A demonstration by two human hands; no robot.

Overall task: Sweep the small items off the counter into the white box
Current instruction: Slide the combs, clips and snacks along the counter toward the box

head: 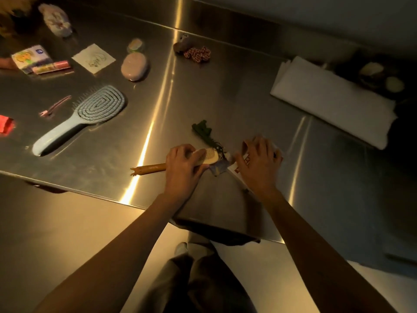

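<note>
Left hand (182, 164): fingers curled round a cream plastic comb (206, 157), frame centre.
Right hand (259, 164): fingers spread, flat on a white card (239, 171).
White box (331, 100): upper right on the steel counter (225, 91); contents cannot be told.

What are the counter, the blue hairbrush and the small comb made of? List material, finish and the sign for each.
Counter: looks like stainless steel, brushed and glossy; it shows streaked light reflections and a seam.
Blue hairbrush: likely moulded plastic, smooth and matte; one uniform pale blue, with ridged rings on its head.
Small comb, under the left hand: probably plastic, possibly wood; cream, with fine, even teeth.
</note>
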